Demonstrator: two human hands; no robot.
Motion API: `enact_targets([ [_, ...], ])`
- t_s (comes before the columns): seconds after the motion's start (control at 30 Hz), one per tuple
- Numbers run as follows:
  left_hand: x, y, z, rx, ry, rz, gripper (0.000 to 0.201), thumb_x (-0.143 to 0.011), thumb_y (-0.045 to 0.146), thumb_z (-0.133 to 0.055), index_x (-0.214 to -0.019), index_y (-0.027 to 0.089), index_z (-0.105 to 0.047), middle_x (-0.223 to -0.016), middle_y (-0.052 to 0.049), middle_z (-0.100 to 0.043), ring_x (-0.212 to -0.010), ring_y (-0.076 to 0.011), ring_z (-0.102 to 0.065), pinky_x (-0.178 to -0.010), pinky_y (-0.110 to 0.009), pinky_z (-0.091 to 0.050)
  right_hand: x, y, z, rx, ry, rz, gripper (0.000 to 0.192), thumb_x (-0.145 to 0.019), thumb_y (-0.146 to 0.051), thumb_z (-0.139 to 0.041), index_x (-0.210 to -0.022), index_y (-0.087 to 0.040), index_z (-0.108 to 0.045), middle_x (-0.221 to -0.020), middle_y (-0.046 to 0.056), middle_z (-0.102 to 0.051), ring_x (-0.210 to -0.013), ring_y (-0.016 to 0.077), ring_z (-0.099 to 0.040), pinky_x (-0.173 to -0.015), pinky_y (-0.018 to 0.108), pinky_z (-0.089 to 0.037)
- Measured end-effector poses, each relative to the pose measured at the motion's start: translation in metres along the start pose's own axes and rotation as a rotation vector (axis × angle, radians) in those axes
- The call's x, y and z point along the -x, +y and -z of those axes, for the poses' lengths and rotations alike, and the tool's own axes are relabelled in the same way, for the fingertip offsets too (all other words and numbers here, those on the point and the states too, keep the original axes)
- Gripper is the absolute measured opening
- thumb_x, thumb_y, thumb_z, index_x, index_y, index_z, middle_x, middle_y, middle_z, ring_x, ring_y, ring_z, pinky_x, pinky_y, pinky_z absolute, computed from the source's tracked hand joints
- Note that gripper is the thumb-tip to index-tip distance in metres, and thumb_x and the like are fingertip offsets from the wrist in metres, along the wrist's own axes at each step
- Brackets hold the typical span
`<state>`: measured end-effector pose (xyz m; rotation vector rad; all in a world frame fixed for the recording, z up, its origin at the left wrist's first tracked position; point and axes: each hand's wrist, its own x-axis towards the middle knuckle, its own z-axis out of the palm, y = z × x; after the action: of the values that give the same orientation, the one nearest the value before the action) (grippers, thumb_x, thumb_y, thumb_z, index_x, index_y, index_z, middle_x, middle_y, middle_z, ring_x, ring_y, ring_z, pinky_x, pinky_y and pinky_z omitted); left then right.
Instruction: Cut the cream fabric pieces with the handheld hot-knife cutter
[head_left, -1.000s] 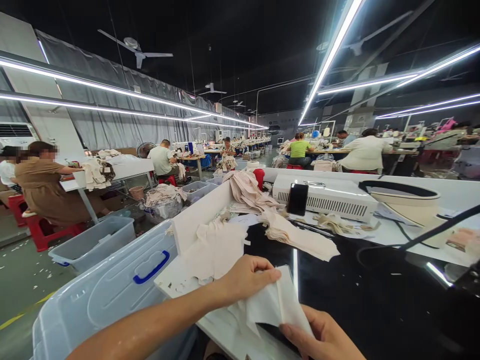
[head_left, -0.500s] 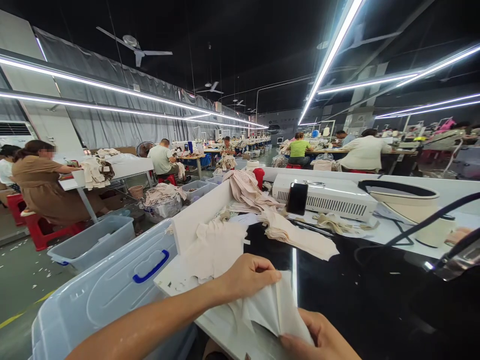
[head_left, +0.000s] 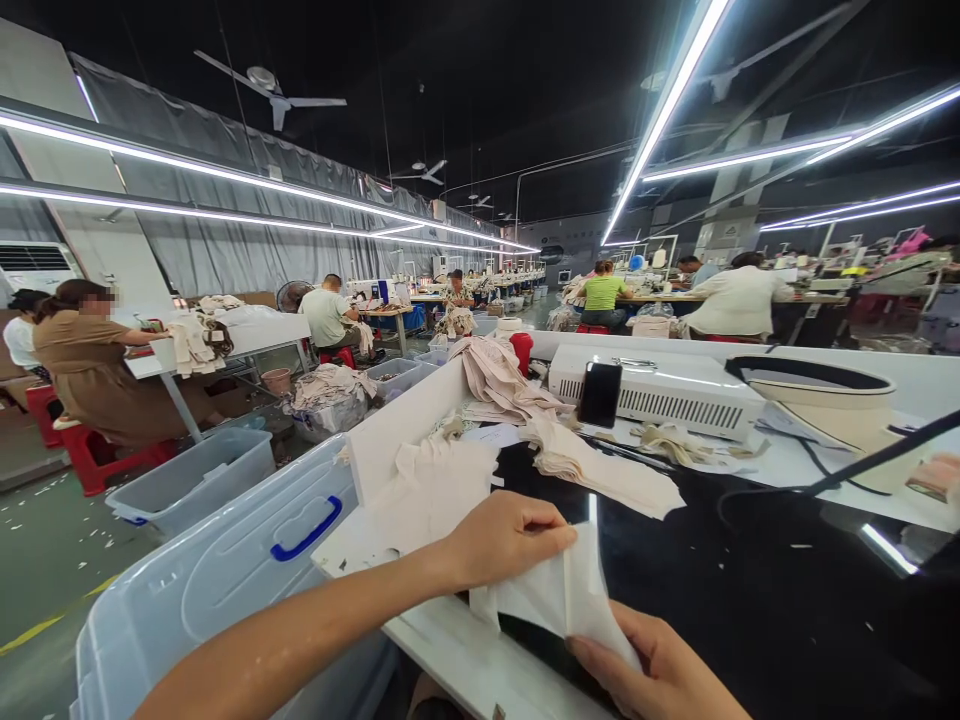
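Observation:
A piece of cream-white fabric [head_left: 559, 590] with a raised seam or fold down its middle is stretched between both hands above the table's front edge. My left hand [head_left: 510, 540] pinches its upper end between thumb and fingers. Lower and to the right, my right hand [head_left: 652, 655] grips the near end, thumb on top. Beyond them lie a stack of cream fabric pieces [head_left: 600, 470] on the black tabletop [head_left: 750, 590] and thin white pieces [head_left: 442, 490] on the left.
A lidded plastic bin [head_left: 225, 590] stands left of the table. At the table's back are a white vented machine [head_left: 675, 395], a phone [head_left: 599, 394] leaning on it, fabric scraps [head_left: 682, 442] and a cream visor [head_left: 817, 400]. Several people sit at sewing tables farther off.
Both hands have shifted slightly right, with the left a little higher, still holding the fabric. A dark cable and metal piece at the right have moved partly out of view.

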<state>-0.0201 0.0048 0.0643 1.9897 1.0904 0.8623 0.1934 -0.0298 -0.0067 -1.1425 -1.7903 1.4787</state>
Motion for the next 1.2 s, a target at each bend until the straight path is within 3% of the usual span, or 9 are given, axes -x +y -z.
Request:
enact_targets([
  [0.1, -0.005, 0.014, 0.007, -0.331, 0.029, -0.185, 0.032, -0.110, 0.038, -0.055, -0.098, 0.021, -0.079, -0.092, -0.002, -0.073, -0.087, -0.0177, -0.064, -0.077, -0.026, -0.039, -0.007, 0.006, 0.021, 0.081, 0.142, 0.047, 0.052, -0.086, -0.071, -0.073, -0.072, -0.021, -0.066, -0.061, -0.002, -0.053, -0.054, 0.0141, -0.045, -0.049, 0.024, -0.036],
  [0.2, -0.005, 0.017, 0.002, -0.739, -0.063, -0.358, 0.042, -0.117, 0.047, -0.044, -0.112, 0.027, -0.080, -0.092, -0.004, -0.073, -0.085, -0.0173, -0.064, -0.067, -0.028, -0.033, -0.014, 0.016, 0.045, 0.212, 0.290, 0.150, 0.045, -0.093, -0.064, -0.068, -0.074, -0.023, -0.070, -0.064, 0.001, -0.062, -0.058, 0.0179, -0.057, -0.055, 0.027, -0.047],
  [0.33, -0.004, -0.010, -0.036, -0.925, -0.171, -0.634, 0.040, -0.115, 0.054, -0.048, -0.108, 0.028, -0.078, -0.095, -0.002, -0.075, -0.078, -0.0146, -0.061, -0.059, -0.028, -0.028, -0.021, 0.039, 0.071, 0.489, 0.416, 0.292, 0.032, -0.097, -0.049, -0.061, -0.108, -0.030, -0.084, -0.107, 0.005, -0.082, -0.099, 0.0285, -0.079, -0.090, 0.036, -0.063],
  [0.43, -0.005, -0.041, -0.073, -0.943, -0.090, -0.768, 0.044, -0.107, 0.064, -0.061, -0.097, 0.024, -0.077, -0.093, 0.001, -0.076, -0.078, -0.0147, -0.065, -0.057, -0.029, -0.031, -0.026, 0.059, 0.084, 0.825, 0.391, 0.457, 0.040, -0.099, -0.028, -0.048, -0.122, -0.032, -0.082, -0.111, 0.004, -0.083, -0.098, 0.0247, -0.081, -0.087, 0.034, -0.067],
  [0.57, -0.006, -0.064, -0.098, -0.917, -0.021, -0.778, 0.048, -0.107, 0.067, -0.058, -0.098, 0.025, -0.078, -0.098, 0.004, -0.078, -0.080, -0.0156, -0.069, -0.062, -0.030, -0.041, -0.035, 0.078, 0.098, 1.260, 0.377, 0.649, 0.058, -0.085, -0.002, -0.044, -0.124, -0.026, -0.080, -0.102, 0.006, -0.082, -0.086, 0.0255, -0.079, -0.083, 0.039, -0.069],
  [0.73, -0.004, -0.063, -0.097, -0.907, -0.076, -0.786, 0.040, -0.107, 0.060, -0.064, -0.101, 0.024, -0.081, -0.105, 0.002, -0.079, -0.079, -0.0142, -0.068, -0.078, -0.028, -0.052, -0.036, 0.080, 0.110, 1.493, 0.598, 0.593, 0.056, -0.084, 0.006, -0.042, -0.118, -0.017, -0.081, -0.109, 0.011, -0.082, -0.089, 0.0293, -0.079, -0.076, 0.046, -0.068],
  [0.8, -0.003, -0.061, -0.096, -0.898, -0.084, -0.789, 0.036, -0.108, 0.055, -0.066, -0.103, 0.023, -0.081, -0.106, 0.001, -0.079, -0.082, -0.0135, -0.069, -0.082, -0.028, -0.053, -0.031, 0.075, 0.110, 1.501, 0.664, 0.608, 0.056, -0.086, 0.005, -0.043, -0.120, -0.018, -0.080, -0.118, 0.011, -0.082, -0.098, 0.0300, -0.079, -0.076, 0.044, -0.068],
  [0.93, -0.001, -0.062, -0.098, -0.877, -0.068, -0.766, 0.031, -0.111, 0.049, -0.063, -0.105, 0.024, -0.081, -0.109, 0.001, -0.079, -0.087, -0.0132, -0.071, -0.086, -0.028, -0.053, -0.022, 0.058, 0.098, 1.363, 0.575, 0.735, 0.058, -0.082, 0.003, -0.046, -0.122, -0.022, -0.080, -0.121, 0.009, -0.081, -0.104, 0.0270, -0.079, -0.079, 0.037, -0.069],
  [1.2, 0.003, -0.064, -0.099, -0.830, 0.047, -0.778, 0.032, -0.113, 0.044, -0.058, -0.101, 0.026, -0.082, -0.106, 0.002, -0.077, -0.092, -0.0143, -0.070, -0.088, -0.028, -0.054, -0.019, 0.047, 0.071, 1.224, 0.424, 0.851, 0.055, -0.075, 0.005, -0.045, -0.105, -0.024, -0.081, -0.097, 0.005, -0.083, -0.084, 0.0214, -0.082, -0.070, 0.029, -0.068],
])
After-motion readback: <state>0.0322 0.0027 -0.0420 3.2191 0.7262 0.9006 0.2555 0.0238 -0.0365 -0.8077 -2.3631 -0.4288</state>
